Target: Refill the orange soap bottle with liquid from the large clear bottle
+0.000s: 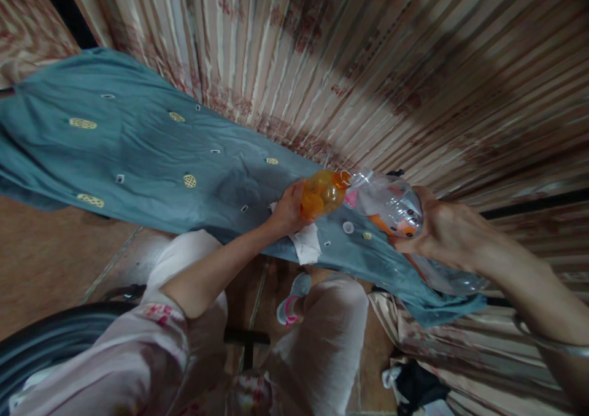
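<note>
Head view: left hand (289, 210) grips translucent orange plastic bottle (322, 194); right hand (439, 231) grips clear orange-labelled plastic bottle (386, 204). Wobbling could misalign them, spilling near teal-draped surface (151, 143)'s far edge.

No wording is legible on the clear bottle (384, 192), its orange label (407, 227) or the small patches (244, 208) printed across the teal cloth (147, 152)

I couldn't read the label (401, 227) on the clear bottle (381, 196); the left hand (291, 207) partly hid the orange bottle (326, 194); the frame's left edge cropped a black ribbed object (59, 336).
</note>
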Motion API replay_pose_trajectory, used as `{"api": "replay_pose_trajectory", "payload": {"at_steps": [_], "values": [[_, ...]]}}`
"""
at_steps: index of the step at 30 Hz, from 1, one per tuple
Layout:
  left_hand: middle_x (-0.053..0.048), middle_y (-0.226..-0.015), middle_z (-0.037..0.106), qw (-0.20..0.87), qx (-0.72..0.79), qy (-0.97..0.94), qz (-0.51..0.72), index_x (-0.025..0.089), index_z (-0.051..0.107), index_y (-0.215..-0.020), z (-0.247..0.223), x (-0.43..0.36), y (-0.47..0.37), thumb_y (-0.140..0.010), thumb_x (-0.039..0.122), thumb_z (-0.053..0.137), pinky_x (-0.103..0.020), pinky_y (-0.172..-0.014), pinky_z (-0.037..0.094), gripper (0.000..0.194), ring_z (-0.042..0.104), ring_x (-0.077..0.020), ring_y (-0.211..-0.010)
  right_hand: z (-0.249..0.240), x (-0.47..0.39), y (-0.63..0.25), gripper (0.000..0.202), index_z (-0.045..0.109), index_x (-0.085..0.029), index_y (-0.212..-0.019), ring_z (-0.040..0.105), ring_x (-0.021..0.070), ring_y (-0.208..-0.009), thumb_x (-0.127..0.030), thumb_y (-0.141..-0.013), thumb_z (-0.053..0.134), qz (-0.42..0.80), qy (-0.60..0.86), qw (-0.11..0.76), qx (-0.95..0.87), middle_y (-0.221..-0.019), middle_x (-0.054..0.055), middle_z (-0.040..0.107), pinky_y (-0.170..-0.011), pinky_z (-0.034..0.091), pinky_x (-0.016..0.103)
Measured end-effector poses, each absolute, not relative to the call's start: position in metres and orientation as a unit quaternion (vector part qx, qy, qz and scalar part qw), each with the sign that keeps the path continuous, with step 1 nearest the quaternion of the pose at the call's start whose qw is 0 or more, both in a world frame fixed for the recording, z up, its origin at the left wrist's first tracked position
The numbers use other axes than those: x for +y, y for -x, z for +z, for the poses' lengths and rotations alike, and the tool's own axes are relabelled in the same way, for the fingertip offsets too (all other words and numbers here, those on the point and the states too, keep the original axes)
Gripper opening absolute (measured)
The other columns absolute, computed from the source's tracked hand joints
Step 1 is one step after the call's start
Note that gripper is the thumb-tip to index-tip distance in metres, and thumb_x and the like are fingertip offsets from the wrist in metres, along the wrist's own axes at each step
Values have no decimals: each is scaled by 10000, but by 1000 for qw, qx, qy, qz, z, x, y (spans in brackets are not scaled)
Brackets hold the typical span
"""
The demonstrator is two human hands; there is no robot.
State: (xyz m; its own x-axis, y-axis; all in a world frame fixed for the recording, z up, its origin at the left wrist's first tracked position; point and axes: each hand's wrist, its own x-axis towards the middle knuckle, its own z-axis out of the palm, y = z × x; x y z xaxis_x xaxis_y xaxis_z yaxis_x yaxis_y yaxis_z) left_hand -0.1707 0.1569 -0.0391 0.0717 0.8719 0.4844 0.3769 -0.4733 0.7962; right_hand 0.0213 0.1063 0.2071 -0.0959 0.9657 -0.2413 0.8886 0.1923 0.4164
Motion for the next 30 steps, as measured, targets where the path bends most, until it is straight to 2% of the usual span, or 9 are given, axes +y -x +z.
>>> {"api": "replay_pose_trajectory", "payload": {"at_steps": [9,14,21,30], "values": [[-171,-1316,525,245,454,-695,501,153,330,-1332,-35,156,172,-580,205,758,-504,-1042,443,867,497,-336,-1253,206,107,-26,790,384,-139,-1295,688,350,-747,-587,-681,602,90,-621,222,746,-693,83,673,-572,438,323],[-194,-1321,516,251,459,-694,495,119,334,-1331,-35,156,172,-582,205,766,-478,-1060,434,869,487,-331,-1268,206,106,-23,820,342,-143,-1343,689,343,-740,-570,-692,599,86,-624,230,742,-701,88,678,-566,436,318],[-170,-1343,507,246,463,-692,497,154,329,-1338,-38,157,171,-575,197,769,-492,-1085,410,881,485,-331,-1267,205,108,-25,858,334,-150,-1352,690,349,-732,-602,-677,608,91,-623,219,746,-666,72,670,-549,437,317],[-176,-1328,512,246,463,-690,500,146,320,-1352,-38,157,170,-558,183,778,-497,-1063,427,917,489,-334,-1262,206,108,-25,821,354,-107,-1312,691,354,-786,-580,-687,600,87,-627,238,737,-728,117,685,-585,450,325]]}}
